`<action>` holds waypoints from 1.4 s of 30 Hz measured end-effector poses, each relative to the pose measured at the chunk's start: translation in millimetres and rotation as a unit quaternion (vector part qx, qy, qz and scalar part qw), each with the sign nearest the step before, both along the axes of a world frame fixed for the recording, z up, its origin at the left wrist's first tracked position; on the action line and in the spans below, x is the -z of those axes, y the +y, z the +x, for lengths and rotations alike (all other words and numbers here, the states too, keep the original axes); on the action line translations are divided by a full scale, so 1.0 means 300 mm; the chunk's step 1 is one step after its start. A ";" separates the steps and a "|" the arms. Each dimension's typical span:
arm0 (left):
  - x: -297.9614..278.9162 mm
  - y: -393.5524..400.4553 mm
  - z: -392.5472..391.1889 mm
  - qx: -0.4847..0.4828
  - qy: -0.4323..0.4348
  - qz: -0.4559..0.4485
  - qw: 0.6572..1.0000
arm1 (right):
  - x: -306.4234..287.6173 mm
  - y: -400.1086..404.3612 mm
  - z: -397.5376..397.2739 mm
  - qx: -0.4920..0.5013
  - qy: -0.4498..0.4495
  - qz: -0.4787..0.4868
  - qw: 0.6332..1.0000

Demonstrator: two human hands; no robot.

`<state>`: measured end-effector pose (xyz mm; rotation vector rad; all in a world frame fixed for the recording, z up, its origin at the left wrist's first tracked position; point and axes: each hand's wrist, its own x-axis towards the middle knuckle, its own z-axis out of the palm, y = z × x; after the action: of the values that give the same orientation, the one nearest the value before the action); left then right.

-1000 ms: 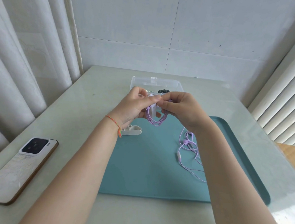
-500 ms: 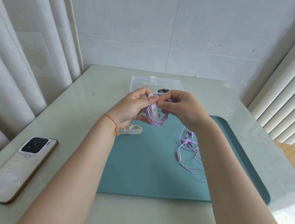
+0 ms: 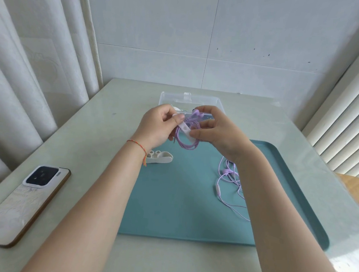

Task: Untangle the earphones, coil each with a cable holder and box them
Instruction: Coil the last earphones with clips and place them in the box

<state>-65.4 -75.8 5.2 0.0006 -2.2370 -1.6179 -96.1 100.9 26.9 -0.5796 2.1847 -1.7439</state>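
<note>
A coiled purple earphone (image 3: 186, 144) hangs above the far edge of the teal mat (image 3: 179, 201), wrapped by a white cable holder strap (image 3: 185, 129). My left hand (image 3: 156, 126) pinches the strap's upper end. My right hand (image 3: 215, 129) pinches its lower end and holds the coil. A second purple earphone (image 3: 229, 183) lies loose and tangled on the mat's right side, partly hidden by my right forearm. Another white cable holder (image 3: 159, 157) lies on the mat's left edge. The clear plastic box (image 3: 190, 100) stands open behind my hands.
A phone (image 3: 19, 204) lies face down at the table's left front. Curtains hang at the left, blinds at the right, and a tiled wall stands behind the table. A wooden chair corner (image 3: 358, 190) shows at the right.
My hands have drawn slightly apart, so the white strap now shows stretched across the coil. The coil sits a little more open between them.
</note>
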 end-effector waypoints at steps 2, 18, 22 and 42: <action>0.002 -0.003 -0.006 -0.052 0.025 -0.006 0.998 | -0.004 -0.006 0.002 0.023 0.015 0.067 0.997; -0.004 -0.002 -0.003 -0.142 0.034 0.070 0.987 | 0.009 -0.054 0.010 0.117 0.050 0.003 0.992; -0.003 -0.007 -0.002 -0.159 0.050 0.022 0.986 | 0.012 -0.059 0.012 0.107 0.078 0.034 0.991; -0.015 0.018 0.003 -0.109 0.068 0.183 0.975 | 0.006 -0.072 0.025 0.063 -0.256 -0.291 0.920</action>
<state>-64.6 -70.3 9.6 0.2190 -1.7443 -1.8199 -88.5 79.2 25.1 -0.0663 1.3671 -2.3030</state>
